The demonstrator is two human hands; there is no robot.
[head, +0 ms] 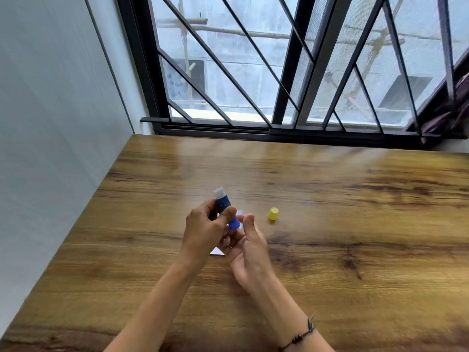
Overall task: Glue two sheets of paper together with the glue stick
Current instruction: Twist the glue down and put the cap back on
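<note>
Wooden table (330, 199) beneath both hands. Left hand (203, 232) pinches the uncapped glue stick (225, 207) mid-barrel (white tip tilted upward); right hand (250, 246) lies relaxed just beside its base, yellow cap (273, 213) nearby.

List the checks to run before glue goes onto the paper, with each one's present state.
1. Cap off: ok, the yellow cap stands on the table, apart from the hands.
2. Glue stick held: ok, the left hand grips it.
3. Right hand free: ok, open beside the stick's lower end.
4. Glue wound out: cannot tell, tip blurred.
5. Paper in place: cannot tell, mostly hidden under the hands.
</note>
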